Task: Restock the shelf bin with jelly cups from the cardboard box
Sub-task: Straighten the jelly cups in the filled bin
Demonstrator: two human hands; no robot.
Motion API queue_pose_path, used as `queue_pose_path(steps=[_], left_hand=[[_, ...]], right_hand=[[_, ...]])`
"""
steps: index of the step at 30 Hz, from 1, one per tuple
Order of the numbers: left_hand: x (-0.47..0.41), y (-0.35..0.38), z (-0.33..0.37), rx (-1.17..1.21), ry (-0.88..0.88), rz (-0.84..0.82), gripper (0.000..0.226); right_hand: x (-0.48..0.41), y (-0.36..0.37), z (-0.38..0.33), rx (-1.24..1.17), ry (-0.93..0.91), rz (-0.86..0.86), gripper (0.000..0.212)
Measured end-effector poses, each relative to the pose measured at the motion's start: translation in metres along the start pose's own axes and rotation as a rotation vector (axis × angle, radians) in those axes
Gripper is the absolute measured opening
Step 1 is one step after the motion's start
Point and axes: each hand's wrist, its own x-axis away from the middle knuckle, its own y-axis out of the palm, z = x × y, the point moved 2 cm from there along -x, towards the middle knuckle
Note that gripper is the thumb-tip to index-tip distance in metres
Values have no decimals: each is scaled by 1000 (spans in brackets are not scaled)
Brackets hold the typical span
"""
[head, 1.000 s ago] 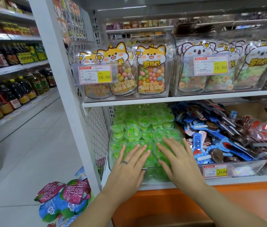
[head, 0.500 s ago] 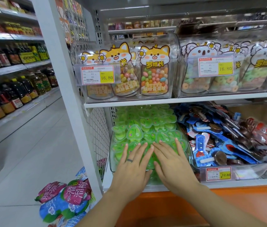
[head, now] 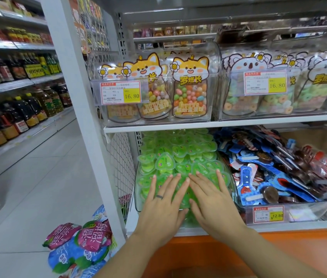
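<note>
Both my hands lie flat, palms down, on the heap of green jelly cups (head: 178, 155) in the lower middle of the frame. My left hand (head: 164, 205) has its fingers straight and a little spread, and it holds nothing. A dark ring (head: 159, 196) sits on one of its fingers. My right hand (head: 212, 199) lies just beside it in the same way, fingers straight and fanned, nothing in its grasp. The inner fingers of the two hands almost meet at the middle of the heap, though I cannot tell if they touch.

The jelly cups are heart-shaped and fill the clear shelf bin (head: 233, 189), piled up to its rim and running back under the white shelf board (head: 238, 123). To the right of it, a second clear bin (head: 299, 212) holds blue-wrapped lollipops (head: 259, 177), with a yellow price tag (head: 269, 213) on its front.

On the shelf above, in the upper middle of the frame, stand clear bins of candy pouches (head: 190, 93) with cartoon faces, and another price tag (head: 121, 92). An orange base (head: 208, 255) runs below the lower shelf. At the lower left, pink and blue snack bags (head: 78, 245) lie heaped. Bottles of oil (head: 18, 115) line the shelves at the far left.
</note>
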Motion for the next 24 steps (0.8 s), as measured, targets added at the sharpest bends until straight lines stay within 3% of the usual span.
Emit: queue_pose_path(steps=[24], left_hand=[[0, -1, 7, -19, -99, -2, 64]], right_hand=[[14, 1, 13, 67, 119, -16, 50]])
